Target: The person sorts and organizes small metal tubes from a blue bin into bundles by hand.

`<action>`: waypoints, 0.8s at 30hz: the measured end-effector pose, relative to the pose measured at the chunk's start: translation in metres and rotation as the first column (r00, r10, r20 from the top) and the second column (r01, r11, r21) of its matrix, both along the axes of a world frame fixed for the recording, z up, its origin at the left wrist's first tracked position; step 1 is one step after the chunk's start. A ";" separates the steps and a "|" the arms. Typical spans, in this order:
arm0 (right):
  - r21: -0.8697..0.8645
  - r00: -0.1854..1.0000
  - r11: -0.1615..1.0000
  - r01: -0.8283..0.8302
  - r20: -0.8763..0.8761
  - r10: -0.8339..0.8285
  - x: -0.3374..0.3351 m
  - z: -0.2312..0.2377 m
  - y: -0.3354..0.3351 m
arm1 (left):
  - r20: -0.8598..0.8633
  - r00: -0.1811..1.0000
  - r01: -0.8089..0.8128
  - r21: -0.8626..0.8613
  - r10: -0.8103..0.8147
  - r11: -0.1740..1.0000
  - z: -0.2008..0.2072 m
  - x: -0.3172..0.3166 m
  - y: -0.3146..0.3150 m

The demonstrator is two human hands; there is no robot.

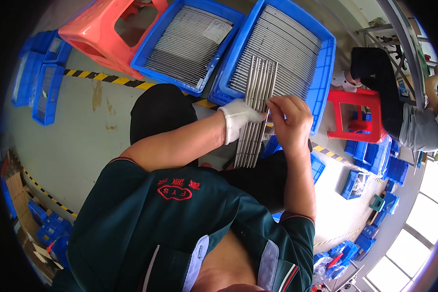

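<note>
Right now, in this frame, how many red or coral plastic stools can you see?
2: a coral stool at the upper left and a red stool at the right. Others may be hidden behind bodies or trays.

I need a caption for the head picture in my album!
Gloved left hand holds shiny rods by a blue bin; right hand alongside.

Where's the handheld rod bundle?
Head view, just right of centre: the bundle of metal rods is in the gloved left hand, the bare right hand at its right edge, its upper end seen against the right large blue bin.
</note>
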State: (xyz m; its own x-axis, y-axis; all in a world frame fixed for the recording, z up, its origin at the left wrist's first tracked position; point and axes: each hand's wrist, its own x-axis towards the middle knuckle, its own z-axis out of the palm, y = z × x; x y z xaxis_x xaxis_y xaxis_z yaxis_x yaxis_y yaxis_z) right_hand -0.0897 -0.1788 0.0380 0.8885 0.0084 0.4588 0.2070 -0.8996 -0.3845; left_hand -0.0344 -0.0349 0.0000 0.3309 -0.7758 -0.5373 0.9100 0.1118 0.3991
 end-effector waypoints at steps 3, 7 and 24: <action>-0.007 1.000 1.000 0.007 0.002 -0.007 0.000 0.002 0.002 | 0.030 1.000 -0.001 -0.009 0.001 1.000 -0.004 0.000 0.000; -0.097 1.000 0.995 -0.010 0.022 0.012 0.000 0.001 0.002 | 0.070 0.996 -0.048 0.020 0.046 0.999 -0.015 -0.002 -0.005; 0.137 1.000 0.990 0.027 -0.004 -0.027 -0.001 -0.005 0.006 | 0.005 1.000 0.011 -0.006 -0.011 1.000 -0.013 0.000 -0.003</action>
